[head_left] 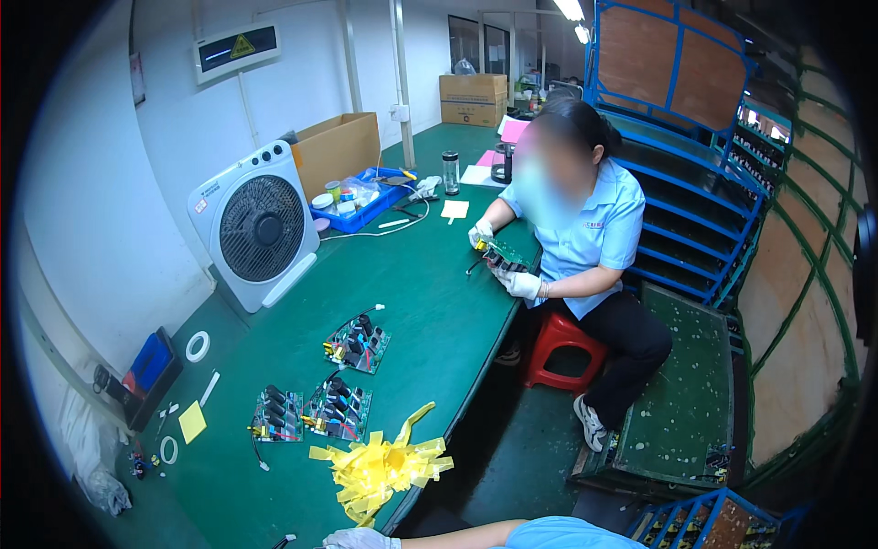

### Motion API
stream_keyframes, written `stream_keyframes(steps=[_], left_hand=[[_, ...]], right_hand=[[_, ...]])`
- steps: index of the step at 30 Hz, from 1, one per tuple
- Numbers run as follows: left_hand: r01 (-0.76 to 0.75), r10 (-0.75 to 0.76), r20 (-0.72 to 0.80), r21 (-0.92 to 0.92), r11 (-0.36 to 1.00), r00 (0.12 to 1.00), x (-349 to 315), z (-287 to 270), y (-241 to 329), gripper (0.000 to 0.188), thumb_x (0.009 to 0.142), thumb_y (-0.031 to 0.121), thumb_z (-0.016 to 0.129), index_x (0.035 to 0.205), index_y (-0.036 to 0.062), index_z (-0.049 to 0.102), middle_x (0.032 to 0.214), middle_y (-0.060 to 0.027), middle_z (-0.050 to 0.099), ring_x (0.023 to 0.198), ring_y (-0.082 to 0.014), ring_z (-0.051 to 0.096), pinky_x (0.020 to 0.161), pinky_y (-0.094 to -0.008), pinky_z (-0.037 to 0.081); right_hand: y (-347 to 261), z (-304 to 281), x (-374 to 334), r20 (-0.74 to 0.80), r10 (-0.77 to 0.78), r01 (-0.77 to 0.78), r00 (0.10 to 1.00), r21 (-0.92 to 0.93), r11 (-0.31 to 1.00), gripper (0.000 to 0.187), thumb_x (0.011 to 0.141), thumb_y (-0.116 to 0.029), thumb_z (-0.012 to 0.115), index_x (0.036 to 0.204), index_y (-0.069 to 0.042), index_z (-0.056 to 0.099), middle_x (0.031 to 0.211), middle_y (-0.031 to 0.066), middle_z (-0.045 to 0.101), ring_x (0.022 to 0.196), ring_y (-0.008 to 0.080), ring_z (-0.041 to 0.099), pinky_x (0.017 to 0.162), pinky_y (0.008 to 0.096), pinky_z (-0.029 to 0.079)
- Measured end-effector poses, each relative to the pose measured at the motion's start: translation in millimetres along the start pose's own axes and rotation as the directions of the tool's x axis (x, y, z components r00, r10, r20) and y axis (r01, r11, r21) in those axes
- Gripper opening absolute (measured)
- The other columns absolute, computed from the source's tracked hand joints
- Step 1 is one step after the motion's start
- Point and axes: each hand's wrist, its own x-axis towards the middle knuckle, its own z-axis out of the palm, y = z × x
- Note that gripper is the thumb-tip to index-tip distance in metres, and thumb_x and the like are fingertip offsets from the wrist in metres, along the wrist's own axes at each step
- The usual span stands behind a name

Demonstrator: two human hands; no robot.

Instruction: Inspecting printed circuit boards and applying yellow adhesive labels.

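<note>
At the lower edge my right hand (359, 538), in a white glove, shows only in part; its fingers are cut off, so what it holds cannot be told. My left hand is out of view. Left of my right hand, a dark cable end with a white connector (289, 538) shows. Beyond it on the green table lies a heap of yellow tape strips (382, 471). Farther up are three green circuit boards with black cylindrical components: one board (277, 414) at left, another (338, 408) beside it, and a third (358, 345) behind.
Across the table edge, a seated person (585, 229) in white gloves holds another circuit board (510, 256). A grey box fan (265, 224), blue tray (370, 209) and cardboard box (338, 151) stand along the wall. Tape rings and a yellow note (192, 422) lie left. A red stool (562, 352) stands right.
</note>
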Motion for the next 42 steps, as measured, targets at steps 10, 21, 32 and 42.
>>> stream_keyframes(steps=[10, 21, 32, 42], left_hand=[[0.029, -0.029, 0.013, -0.020, 0.999, 1.000, 3.4, 3.1, -6.1, 0.052, 0.095, 0.040, 0.045, 0.122, -0.0001, 0.063, 0.139, -0.0243, 0.050, 0.133, -0.0368, 0.042, 0.114, -0.0427, 0.030], [-0.007, 0.007, 0.008, 0.003, 1.000, 1.000, 9.8, 16.6, -22.4, 0.052, 0.096, 0.038, 0.042, 0.122, -0.0003, 0.064, 0.138, -0.0239, 0.051, 0.134, -0.0366, 0.041, 0.115, -0.0425, 0.029], [-0.009, 0.010, 0.022, -0.044, 0.999, 1.000, 7.3, 4.1, -5.9, 0.052, 0.096, 0.037, 0.041, 0.122, -0.0019, 0.064, 0.137, -0.0252, 0.052, 0.134, -0.0375, 0.041, 0.115, -0.0434, 0.029], [-0.070, 0.069, -0.027, -0.026, 0.997, 0.997, 8.6, 13.0, -17.0, 0.050, 0.095, 0.037, 0.043, 0.122, -0.0001, 0.064, 0.137, -0.0250, 0.051, 0.132, -0.0383, 0.043, 0.114, -0.0438, 0.030]], right_hand=[[1.6, 3.6, 0.3, 0.002, -0.045, 0.045, 0.999, -0.047, 0.998, 0.022, 0.083, -0.024, 0.065, 0.069, -0.014, 0.052, 0.065, 0.0077, 0.052, 0.058, 0.0295, 0.053, 0.053, 0.0386, 0.043], [-3.1, 1.4, -1.4, -0.012, -0.004, 0.003, 1.000, -0.080, 0.997, 0.013, 0.082, -0.024, 0.068, 0.086, -0.012, 0.068, 0.074, 0.0097, 0.063, 0.064, 0.0300, 0.062, 0.057, 0.0380, 0.050], [-8.6, 0.7, 1.2, -0.009, 0.034, -0.035, 0.999, -0.120, 0.992, 0.014, 0.081, -0.027, 0.067, 0.085, -0.013, 0.069, 0.073, 0.0112, 0.063, 0.063, 0.0324, 0.062, 0.057, 0.0393, 0.051], [-13.3, 2.9, 2.1, -0.037, 0.034, -0.039, 0.999, -0.157, 0.987, 0.015, 0.081, -0.026, 0.068, 0.087, -0.011, 0.070, 0.075, 0.0115, 0.064, 0.064, 0.0322, 0.064, 0.056, 0.0392, 0.051]])
